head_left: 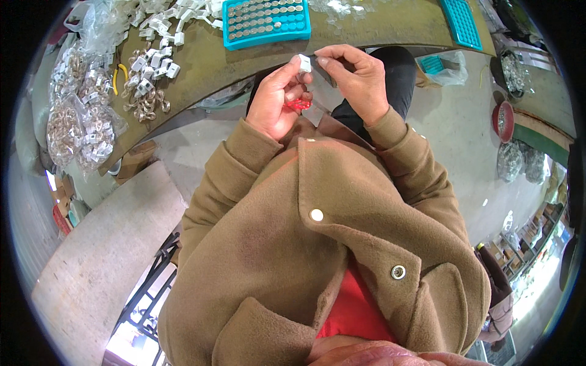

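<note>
My left hand point(274, 104) pinches a small white block-shaped plastic piece point(304, 64) between thumb and forefinger. Something red point(298, 105), perhaps a bundle of cord or wrapping, shows at its lower fingers. Close by on the right, my right hand point(361, 82) has thumb and forefinger pressed together, pointing at the white piece; whatever it may hold is too small to name. Both hands are above my lap, just off the table's near edge. Beyond them on the table, a blue tray point(268, 36) holds rows of round silver-coloured discs, with several bare slots at its right.
Similar white pieces with clear loops lie heaped point(149, 70) on the table point(201, 67), beside yellow-handled pliers point(116, 79). Filled clear bags point(79, 116) stand at the left. Another blue tray point(461, 23) rests far right. A red bowl point(504, 122) and bags are on the right.
</note>
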